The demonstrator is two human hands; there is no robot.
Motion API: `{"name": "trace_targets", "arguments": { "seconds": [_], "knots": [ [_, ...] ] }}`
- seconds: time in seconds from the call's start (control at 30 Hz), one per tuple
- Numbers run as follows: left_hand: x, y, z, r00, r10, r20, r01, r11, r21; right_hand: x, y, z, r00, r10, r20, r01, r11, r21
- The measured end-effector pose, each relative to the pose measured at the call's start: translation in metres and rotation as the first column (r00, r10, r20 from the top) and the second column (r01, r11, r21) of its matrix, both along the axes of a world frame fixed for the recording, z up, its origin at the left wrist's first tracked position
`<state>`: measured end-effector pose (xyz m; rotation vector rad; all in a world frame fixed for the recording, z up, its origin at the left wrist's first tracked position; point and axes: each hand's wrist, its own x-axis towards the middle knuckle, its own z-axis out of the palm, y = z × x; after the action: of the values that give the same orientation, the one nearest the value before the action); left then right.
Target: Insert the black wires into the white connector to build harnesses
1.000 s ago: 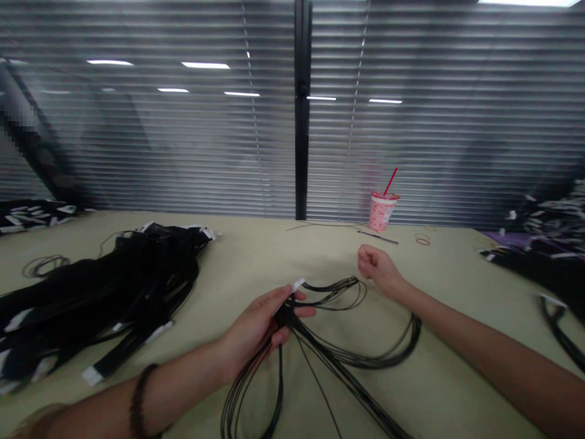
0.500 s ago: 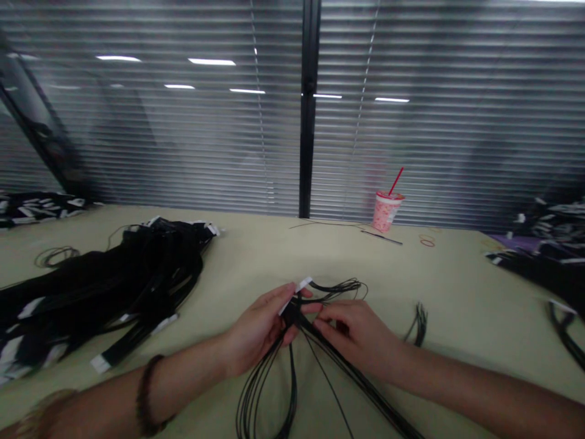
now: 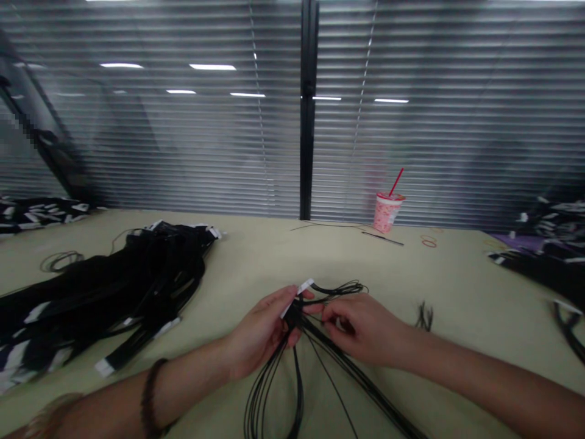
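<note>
In the head view the left hand is closed around a gathered bunch of thin black cords, pinching them at one point just under a small white tag that sticks up past the fingertips. The right hand sits right against it, fingers curled in on the same cords at the pinch point — whether it grips a single strand or only touches the bunch cannot be told, since the fingers hide the contact. From that point the cords fan out toward the person in long loops on the table, and a shorter loop curls away just beyond both hands. A loose end of cord lies to the right of the right hand, apart from it. Well to the left of the left hand is a big heap of black straps with white ends; far beyond the right hand stands a pink cup with a red straw, and a few rubber bands lie near it. The risk, as I judge it, is tangling: the loops cross one another below the hands, so a pull on one strand could drag the others into a knot, and a slack left grip would let the bunch slide apart — the strands are thin and smooth-looking.
</note>
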<state>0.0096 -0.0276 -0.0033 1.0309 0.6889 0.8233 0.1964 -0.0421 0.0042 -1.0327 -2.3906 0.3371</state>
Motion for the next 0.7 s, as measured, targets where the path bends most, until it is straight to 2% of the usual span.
{"name": "trace_targets", "arguments": {
  "seconds": [0.07,0.1,0.17,0.2,0.27,0.33,0.37,0.4,0.47,0.53,0.57,0.63,0.7],
  "knots": [
    [0.0,0.0,0.001,1.0,0.012,-0.009,-0.012,1.0,-0.005,0.005,0.001,0.011,0.999,-0.024,0.033,0.025,1.0,-0.007],
    [0.0,-0.001,0.001,1.0,0.02,-0.01,-0.02,1.0,-0.014,0.008,0.0,0.018,1.0,-0.018,0.02,0.019,0.998,-0.052],
    [0.001,0.0,0.002,0.999,0.039,-0.009,-0.04,0.999,-0.038,0.016,-0.001,0.035,0.997,0.036,-0.061,-0.05,0.968,-0.248],
    [0.001,0.0,0.002,0.998,0.054,-0.008,-0.055,0.997,-0.049,0.021,-0.001,0.045,0.99,0.062,-0.126,-0.105,0.921,-0.376],
    [0.001,0.001,0.002,0.997,0.082,-0.006,-0.082,0.994,-0.07,0.033,-0.003,0.064,0.958,0.05,-0.281,-0.213,0.782,-0.586],
    [0.001,0.002,0.002,0.995,0.099,-0.001,-0.099,0.991,-0.094,0.045,-0.004,0.08,0.894,-0.008,-0.447,-0.316,0.697,-0.644],
    [0.001,0.003,0.002,0.995,0.101,0.003,-0.1,0.989,-0.11,0.051,-0.004,0.087,0.849,-0.036,-0.527,-0.359,0.692,-0.626],
    [0.001,0.003,0.002,0.995,0.101,0.003,-0.099,0.987,-0.128,0.057,-0.004,0.092,0.797,-0.056,-0.602,-0.389,0.715,-0.581],
    [0.001,0.003,0.004,0.995,0.104,-0.004,-0.103,0.981,-0.163,0.066,-0.004,0.098,0.681,-0.074,-0.729,-0.384,0.811,-0.441],
    [0.001,0.004,0.005,0.994,0.107,-0.015,-0.108,0.976,-0.191,0.072,-0.003,0.1,0.57,-0.094,-0.816,-0.278,0.913,-0.299],
    [0.0,0.004,0.006,0.994,0.108,-0.02,-0.109,0.974,-0.198,0.074,-0.002,0.1,0.532,-0.112,-0.84,-0.207,0.944,-0.257],
    [0.0,0.005,0.006,0.994,0.103,-0.021,-0.105,0.974,-0.202,0.076,0.001,0.099,0.505,-0.17,-0.846,-0.073,0.969,-0.238],
    [-0.001,0.006,0.007,0.995,0.097,-0.018,-0.099,0.974,-0.203,0.076,0.004,0.1,0.524,-0.213,-0.824,0.015,0.97,-0.242]
  ]
}}
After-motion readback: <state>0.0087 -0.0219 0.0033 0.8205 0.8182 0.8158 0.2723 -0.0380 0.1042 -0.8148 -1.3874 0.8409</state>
